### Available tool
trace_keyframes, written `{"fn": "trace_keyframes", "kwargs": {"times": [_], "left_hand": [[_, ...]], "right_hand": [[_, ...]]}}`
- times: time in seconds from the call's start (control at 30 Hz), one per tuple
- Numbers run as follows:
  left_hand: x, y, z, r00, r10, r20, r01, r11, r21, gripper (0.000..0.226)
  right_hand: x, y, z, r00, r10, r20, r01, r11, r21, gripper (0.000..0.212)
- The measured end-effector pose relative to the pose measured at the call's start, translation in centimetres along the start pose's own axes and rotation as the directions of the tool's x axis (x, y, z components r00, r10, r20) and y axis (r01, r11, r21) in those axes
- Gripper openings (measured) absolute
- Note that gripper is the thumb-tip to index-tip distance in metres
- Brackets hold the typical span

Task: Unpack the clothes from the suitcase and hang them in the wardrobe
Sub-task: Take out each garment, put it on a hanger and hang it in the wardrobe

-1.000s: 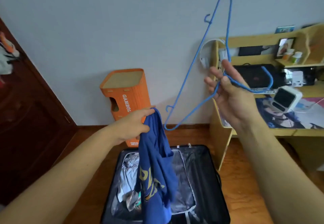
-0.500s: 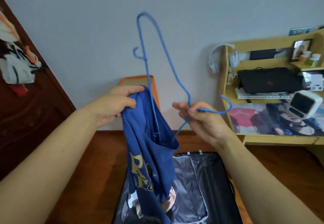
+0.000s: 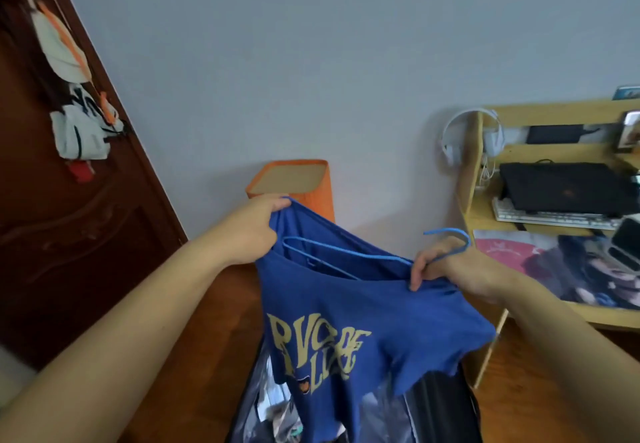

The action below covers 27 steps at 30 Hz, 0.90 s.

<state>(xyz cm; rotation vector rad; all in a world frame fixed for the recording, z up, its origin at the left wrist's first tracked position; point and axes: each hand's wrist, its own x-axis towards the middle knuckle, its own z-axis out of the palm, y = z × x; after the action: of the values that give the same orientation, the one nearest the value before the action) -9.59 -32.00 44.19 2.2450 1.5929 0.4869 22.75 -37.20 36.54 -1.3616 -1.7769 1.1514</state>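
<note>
Hanging is underway: our left hand (image 3: pixel 249 234) grips the blue shirt (image 3: pixel 363 331), right hand (image 3: pixel 446 269) pinches the hanger (image 3: pixel 346 255) inside it; suitcase (image 3: pixel 443 411) clothes remain.

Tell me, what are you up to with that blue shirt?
A person is fitting a blue T-shirt onto a blue wire hanger. The left hand grips one side of the shirt's opening, and the right hand grips the other side together with the hanger near its hook. Most of the hanger sits inside the shirt; the hook sticks out past the right hand. The open suitcase lies on the floor below, with more items inside. The shirt is not yet hung anywhere.
</note>
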Motion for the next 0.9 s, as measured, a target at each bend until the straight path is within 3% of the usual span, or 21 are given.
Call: {"fn": "trace_keyframes", "kwargs": {"times": [0.1, 0.17, 0.23, 0.27, 0.3, 0.37, 0.4, 0.43, 0.5, 0.6, 0.67, 0.8, 0.9], "left_hand": [[-1.5, 3.1, 0.9, 0.983, 0.182, -0.022, -0.181, 0.982, 0.050, 0.064], [-2.2, 4.7, 1.9, 0.957, 0.265, 0.116, -0.264, 0.964, -0.027, 0.066], [-2.7, 5.4, 2.4, 0.905, 0.300, 0.301, -0.236, 0.944, -0.231, 0.070], [-2.7, 5.4, 2.2, 0.903, 0.333, 0.271, -0.240, 0.914, -0.326, 0.066], [-2.4, 5.1, 1.9, 0.928, 0.354, 0.118, -0.300, 0.896, -0.328, 0.055], [-1.2, 3.9, 1.3, 0.890, 0.397, -0.224, -0.409, 0.912, -0.009, 0.035], [-0.8, 3.3, 1.5, 0.866, 0.450, -0.220, -0.426, 0.892, 0.149, 0.040], [-0.4, 2.7, 2.2, 0.872, 0.476, -0.115, -0.445, 0.868, 0.220, 0.047], [-0.3, 1.8, 4.1, 0.903, 0.428, 0.043, -0.424, 0.871, 0.248, 0.047], [0.0, 1.1, 4.9, 0.893, 0.432, -0.124, -0.388, 0.880, 0.274, 0.043], [-0.2, 0.7, 4.0, 0.863, 0.433, -0.260, -0.360, 0.889, 0.284, 0.040], [-0.6, -0.5, 2.9, 0.841, 0.408, -0.355, -0.309, 0.901, 0.303, 0.041], [-0.7, -1.4, 2.4, 0.793, 0.424, -0.438, -0.298, 0.896, 0.329, 0.039]], "right_hand": [[0.2, -3.1, 0.1, 0.999, -0.044, 0.010, 0.045, 0.979, -0.200, 0.017], [0.7, -5.4, 0.0, 0.996, -0.091, 0.002, 0.089, 0.969, -0.230, 0.018], [0.8, -7.0, -0.5, 0.991, -0.135, 0.009, 0.134, 0.968, -0.213, 0.017], [0.7, -7.6, -0.8, 0.988, -0.151, 0.017, 0.151, 0.968, -0.202, 0.016], [0.4, -8.0, -1.1, 0.986, -0.167, 0.024, 0.168, 0.968, -0.188, 0.015], [-0.1, -8.5, -1.7, 0.982, -0.188, 0.030, 0.190, 0.971, -0.147, 0.014], [-0.3, -8.6, -2.0, 0.981, -0.194, 0.025, 0.196, 0.973, -0.126, 0.014], [-0.3, -8.7, -2.4, 0.980, -0.198, 0.019, 0.199, 0.974, -0.108, 0.013], [-0.5, -8.6, -3.0, 0.978, -0.206, 0.033, 0.208, 0.975, -0.083, 0.013], [-1.1, -7.5, -4.0, 0.968, -0.248, 0.039, 0.249, 0.968, -0.036, 0.025], [-1.8, -5.9, -5.1, 0.966, -0.243, -0.092, 0.240, 0.970, -0.042, 0.033], [-2.7, -2.8, -6.4, 0.909, -0.259, -0.326, 0.138, 0.927, -0.350, 0.020], [-3.2, -1.9, -5.8, 0.830, -0.270, -0.488, 0.161, 0.954, -0.253, 0.017]]}}
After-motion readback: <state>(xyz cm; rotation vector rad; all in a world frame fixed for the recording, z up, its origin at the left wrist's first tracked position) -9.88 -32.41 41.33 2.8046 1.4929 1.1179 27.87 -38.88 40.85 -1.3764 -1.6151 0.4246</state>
